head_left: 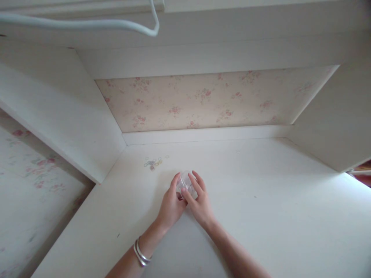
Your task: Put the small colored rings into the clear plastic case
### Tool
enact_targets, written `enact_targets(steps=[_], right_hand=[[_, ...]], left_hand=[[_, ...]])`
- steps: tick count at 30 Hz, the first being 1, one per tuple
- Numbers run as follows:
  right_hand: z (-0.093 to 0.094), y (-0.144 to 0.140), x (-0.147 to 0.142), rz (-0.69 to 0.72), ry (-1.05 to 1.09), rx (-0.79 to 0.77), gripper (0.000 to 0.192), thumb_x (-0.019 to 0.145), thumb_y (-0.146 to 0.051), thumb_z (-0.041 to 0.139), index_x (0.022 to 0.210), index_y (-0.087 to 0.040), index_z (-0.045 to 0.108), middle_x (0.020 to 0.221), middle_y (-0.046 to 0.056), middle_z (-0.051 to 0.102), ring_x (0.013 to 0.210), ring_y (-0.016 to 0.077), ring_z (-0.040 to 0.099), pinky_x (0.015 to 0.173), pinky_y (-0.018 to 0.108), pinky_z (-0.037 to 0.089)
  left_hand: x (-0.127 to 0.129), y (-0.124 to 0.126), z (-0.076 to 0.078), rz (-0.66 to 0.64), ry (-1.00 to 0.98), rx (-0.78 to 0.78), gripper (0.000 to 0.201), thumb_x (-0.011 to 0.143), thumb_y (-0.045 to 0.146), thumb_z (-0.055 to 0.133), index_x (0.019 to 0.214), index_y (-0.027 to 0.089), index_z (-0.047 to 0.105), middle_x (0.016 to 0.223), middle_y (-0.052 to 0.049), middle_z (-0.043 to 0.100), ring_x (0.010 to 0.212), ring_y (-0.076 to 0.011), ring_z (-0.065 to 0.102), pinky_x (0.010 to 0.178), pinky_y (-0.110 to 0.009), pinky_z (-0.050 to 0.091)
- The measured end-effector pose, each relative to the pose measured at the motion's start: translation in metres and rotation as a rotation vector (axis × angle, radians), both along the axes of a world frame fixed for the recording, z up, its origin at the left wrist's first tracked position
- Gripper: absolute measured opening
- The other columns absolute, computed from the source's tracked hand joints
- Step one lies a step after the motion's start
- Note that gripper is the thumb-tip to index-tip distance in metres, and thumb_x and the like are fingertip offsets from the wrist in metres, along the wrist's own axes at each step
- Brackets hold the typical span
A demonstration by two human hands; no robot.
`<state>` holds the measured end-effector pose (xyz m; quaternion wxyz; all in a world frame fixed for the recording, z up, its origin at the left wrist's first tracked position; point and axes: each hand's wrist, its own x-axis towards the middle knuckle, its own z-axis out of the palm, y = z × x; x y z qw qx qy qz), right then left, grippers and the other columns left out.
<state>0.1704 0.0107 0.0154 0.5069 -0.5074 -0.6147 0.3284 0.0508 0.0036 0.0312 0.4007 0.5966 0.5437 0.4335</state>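
A small clear plastic container (185, 180) is held between both hands, close above the white desk. On its left side, my left hand (171, 204) curls its fingers around it; silver bangles circle that wrist. My right hand (201, 200) grips the container from the right, its thumb and fingers lying over the near side and top. The container's lower part and whatever is in it are mostly hidden by the fingers. Beyond my left hand, a little pile of small coloured rings (153, 163) lies loose on the desk.
The white desk (275, 216) has side panels left (66, 112) and right (333, 123). Floral wallpaper (203, 100) shows at the back below a white shelf (220, 58). A white curved tube (87, 25) hangs at the upper left. Reddish items (363, 173) sit at the far right edge.
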Motion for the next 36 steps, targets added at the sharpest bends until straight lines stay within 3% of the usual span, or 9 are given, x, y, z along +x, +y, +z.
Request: enact_targets(steps=[7,11,14,18,21,25,31,36], right_hand=[[-0.002,-0.001,-0.004,0.033,0.008,-0.054,0.053,0.079,-0.041,0.061,0.128,-0.027,0.052,0.140,0.007,0.040,0.126,0.0255,0.041,0.101,0.040,0.040],[0.001,-0.002,-0.004,0.075,-0.001,-0.079,0.054,0.077,-0.043,0.063,0.127,-0.027,0.053,0.139,0.007,0.042,0.125,0.0255,0.043,0.100,0.039,0.041],[0.003,0.001,-0.002,0.102,0.040,-0.107,0.047,0.080,-0.046,0.059,0.122,-0.027,0.058,0.137,0.006,0.045,0.125,0.0248,0.042,0.103,0.040,0.036],[0.001,0.009,0.003,0.040,0.235,-0.205,0.042,0.085,-0.049,0.051,0.116,-0.024,0.062,0.125,0.007,0.056,0.115,0.0228,0.051,0.094,0.036,0.043],[0.000,0.013,0.006,0.012,0.356,-0.313,0.048,0.083,-0.051,0.053,0.120,-0.021,0.058,0.110,0.007,0.063,0.098,0.0212,0.059,0.083,0.033,0.047],[0.004,0.013,0.005,0.132,0.466,-0.430,0.054,0.080,-0.054,0.054,0.118,-0.016,0.059,0.084,0.005,0.066,0.069,0.0170,0.059,0.062,0.028,0.046],[0.001,0.013,0.004,0.114,0.417,-0.396,0.041,0.076,-0.053,0.060,0.088,-0.015,0.069,0.072,0.002,0.063,0.065,0.0142,0.054,0.059,0.024,0.042],[0.001,0.012,0.005,0.073,0.370,-0.372,0.041,0.077,-0.053,0.059,0.086,-0.015,0.070,0.070,0.002,0.062,0.063,0.0133,0.052,0.058,0.024,0.040]], left_hand=[[0.000,-0.003,-0.013,0.023,-0.080,-0.001,0.071,0.075,0.017,0.062,0.137,0.026,0.028,0.122,-0.010,0.058,0.098,-0.0226,0.063,0.083,-0.036,0.054],[-0.003,-0.007,-0.011,-0.045,-0.232,-0.046,0.083,0.070,0.020,0.069,0.138,0.024,0.023,0.128,-0.012,0.053,0.102,-0.0237,0.061,0.084,-0.035,0.053],[-0.006,-0.008,-0.006,-0.098,-0.349,-0.140,0.088,0.071,0.029,0.071,0.140,0.025,0.016,0.125,-0.012,0.055,0.093,-0.0211,0.064,0.077,-0.032,0.055],[-0.011,-0.006,0.001,-0.054,-0.425,-0.229,0.066,0.081,0.046,0.057,0.135,0.027,0.025,0.122,-0.010,0.055,0.077,-0.0163,0.066,0.064,-0.029,0.056],[-0.015,-0.004,0.003,-0.037,-0.468,-0.267,0.055,0.085,0.053,0.048,0.130,0.026,0.032,0.113,-0.009,0.059,0.063,-0.0140,0.065,0.052,-0.027,0.054],[-0.015,-0.004,0.000,-0.035,-0.467,-0.276,0.052,0.086,0.058,0.041,0.124,0.024,0.038,0.091,-0.004,0.064,0.043,-0.0093,0.056,0.040,-0.023,0.048],[-0.017,-0.002,-0.003,-0.033,-0.455,-0.311,0.048,0.086,0.058,0.040,0.120,0.024,0.040,0.085,-0.003,0.065,0.042,-0.0103,0.057,0.037,-0.020,0.044],[-0.017,0.000,-0.004,-0.052,-0.476,-0.327,0.049,0.086,0.058,0.041,0.124,0.026,0.037,0.097,-0.006,0.063,0.045,-0.0108,0.060,0.038,-0.020,0.044]])
